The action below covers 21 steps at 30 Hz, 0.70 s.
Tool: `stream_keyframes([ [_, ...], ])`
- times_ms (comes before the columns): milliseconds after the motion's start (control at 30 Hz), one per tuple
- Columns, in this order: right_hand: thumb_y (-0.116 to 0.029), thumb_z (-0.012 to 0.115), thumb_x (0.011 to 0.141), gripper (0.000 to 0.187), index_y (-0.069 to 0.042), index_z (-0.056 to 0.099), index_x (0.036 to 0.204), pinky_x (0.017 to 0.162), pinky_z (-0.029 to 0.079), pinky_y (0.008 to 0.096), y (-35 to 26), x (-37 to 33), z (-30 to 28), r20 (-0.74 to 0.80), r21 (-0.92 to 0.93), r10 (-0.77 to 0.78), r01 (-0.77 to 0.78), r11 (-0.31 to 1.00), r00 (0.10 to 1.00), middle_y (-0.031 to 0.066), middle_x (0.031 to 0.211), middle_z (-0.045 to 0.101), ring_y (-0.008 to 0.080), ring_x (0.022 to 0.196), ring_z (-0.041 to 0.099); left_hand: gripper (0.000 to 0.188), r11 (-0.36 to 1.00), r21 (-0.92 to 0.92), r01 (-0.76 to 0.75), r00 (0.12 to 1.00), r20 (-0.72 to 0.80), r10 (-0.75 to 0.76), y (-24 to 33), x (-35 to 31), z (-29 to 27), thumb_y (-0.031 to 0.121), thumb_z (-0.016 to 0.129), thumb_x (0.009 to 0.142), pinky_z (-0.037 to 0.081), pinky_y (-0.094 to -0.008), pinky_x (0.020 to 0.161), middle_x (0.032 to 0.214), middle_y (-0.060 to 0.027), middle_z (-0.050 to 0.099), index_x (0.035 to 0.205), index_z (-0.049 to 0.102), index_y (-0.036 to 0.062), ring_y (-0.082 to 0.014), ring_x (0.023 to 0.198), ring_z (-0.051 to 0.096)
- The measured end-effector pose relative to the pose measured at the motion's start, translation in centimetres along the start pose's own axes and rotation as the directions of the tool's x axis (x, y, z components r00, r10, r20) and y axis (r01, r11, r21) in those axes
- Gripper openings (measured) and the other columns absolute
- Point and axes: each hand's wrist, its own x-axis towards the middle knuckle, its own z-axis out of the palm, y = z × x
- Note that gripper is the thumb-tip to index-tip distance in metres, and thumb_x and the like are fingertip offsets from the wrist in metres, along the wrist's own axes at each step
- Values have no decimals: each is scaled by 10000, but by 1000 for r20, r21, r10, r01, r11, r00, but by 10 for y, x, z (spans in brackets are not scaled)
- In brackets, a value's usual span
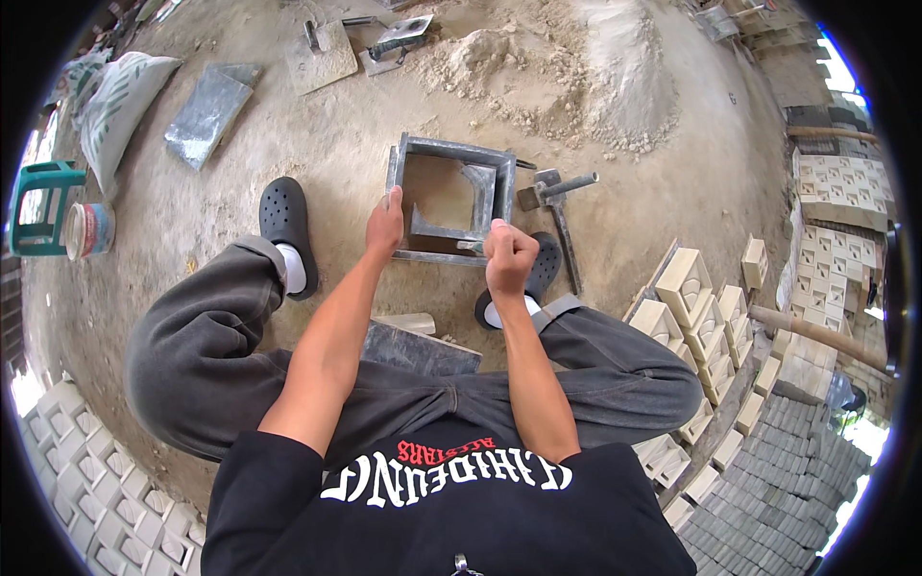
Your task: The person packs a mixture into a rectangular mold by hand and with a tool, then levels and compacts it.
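Observation:
A grey square box mould [455,147] sits on the ground between my feet, with a smaller angled grey frame piece [478,192] inside it. My left hand [385,226] is closed on the mould's left wall, the thumb along its top edge. At the near right corner, my right hand [511,257] is a fist around a small tool with a short flat blade [470,247]; its handle is hidden in the fingers. The blade points left, at the mould's near inner edge. A hammer-like metal tool [551,190] lies just right of the mould.
Sandy powder [538,77] is heaped beyond the mould. Trowels [398,40] and flat grey plates [210,113] lie at the far side. A white sack [122,104], green stool [40,208] and bucket [90,230] stand left. Pale moulded blocks [709,322] are stacked right.

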Motion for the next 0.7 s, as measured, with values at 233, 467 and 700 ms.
stream_keyframes([
  [233,-70,435,895,409,-43,317,505,442,205,264,16,3,-14,-44,-63,-7,4,998,999,-19,482,353,63,457,299,684,999,33,17,1000,3,-17,24,-8,-2,598,283,930,404,-449,928,1120,-260,600,1190,585,42,-424,1102,530],
  [467,-112,474,900,426,-22,335,508,442,203,268,21,0,-16,-103,-166,-40,23,986,994,-29,469,336,49,460,295,703,998,60,34,999,1,-34,20,-7,1,608,269,927,404,-444,940,1132,-248,602,1190,585,37,-420,1105,532],
  [700,-85,462,890,407,-28,349,503,438,204,266,15,-7,-11,-109,-48,-214,209,977,971,-35,475,359,43,450,302,708,996,79,50,996,70,-55,14,-4,4,616,268,923,405,-451,936,1133,-255,596,1197,579,43,-423,1103,531],
])
